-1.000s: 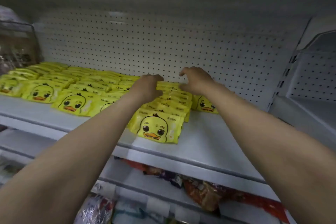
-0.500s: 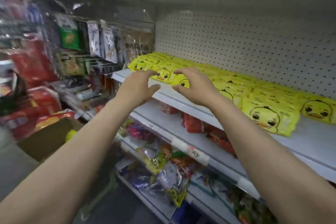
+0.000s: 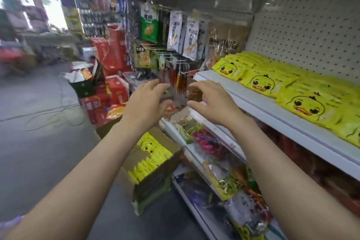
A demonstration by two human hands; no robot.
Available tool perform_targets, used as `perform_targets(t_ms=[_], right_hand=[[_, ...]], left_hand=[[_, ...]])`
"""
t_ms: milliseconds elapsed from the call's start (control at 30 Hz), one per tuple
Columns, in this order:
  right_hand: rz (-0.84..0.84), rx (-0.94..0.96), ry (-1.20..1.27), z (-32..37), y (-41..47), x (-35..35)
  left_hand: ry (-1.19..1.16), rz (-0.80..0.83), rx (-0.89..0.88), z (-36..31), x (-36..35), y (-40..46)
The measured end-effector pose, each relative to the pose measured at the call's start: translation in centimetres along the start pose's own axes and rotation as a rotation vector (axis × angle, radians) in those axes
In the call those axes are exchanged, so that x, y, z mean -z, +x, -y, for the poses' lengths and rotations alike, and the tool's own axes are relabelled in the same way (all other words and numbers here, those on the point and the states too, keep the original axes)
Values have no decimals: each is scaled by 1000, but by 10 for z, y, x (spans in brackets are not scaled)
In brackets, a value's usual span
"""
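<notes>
Above the box, left grip and right grip hang empty, fingers loose; duck packets look light, slippery: pinch top edges.

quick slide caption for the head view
Left hand and right hand hover empty above a cardboard box of duck packets beside the stocked shelf.

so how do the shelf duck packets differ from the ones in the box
The shelf packets lie flat in overlapping rows, faces up; the box packets stand on edge, packed tight. The shelf packets sit on a white shelf, the box packets in a cardboard box on the floor. Both: yellow, duck face.
</notes>
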State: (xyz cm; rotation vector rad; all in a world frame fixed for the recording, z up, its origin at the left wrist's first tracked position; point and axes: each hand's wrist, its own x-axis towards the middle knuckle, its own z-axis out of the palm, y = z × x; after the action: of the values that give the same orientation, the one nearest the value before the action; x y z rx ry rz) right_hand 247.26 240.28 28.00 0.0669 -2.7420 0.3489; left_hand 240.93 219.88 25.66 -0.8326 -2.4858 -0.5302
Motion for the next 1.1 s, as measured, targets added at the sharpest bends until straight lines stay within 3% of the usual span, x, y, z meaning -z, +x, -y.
perform_targets(t_ms=[233,667,900,1100], right_hand=[[43,38,65,-1,127,-81],[325,-73,86,-23,287,-235],[471,-318,78,-30,322,-345],[630,-517,163,-31,322,-452]], left_hand=[[56,62,31,108,-45,74],[-22,300,126,258,-163,163],[-72,567,-35,350,-271,190],[-127,870,-50,428,-369,183]])
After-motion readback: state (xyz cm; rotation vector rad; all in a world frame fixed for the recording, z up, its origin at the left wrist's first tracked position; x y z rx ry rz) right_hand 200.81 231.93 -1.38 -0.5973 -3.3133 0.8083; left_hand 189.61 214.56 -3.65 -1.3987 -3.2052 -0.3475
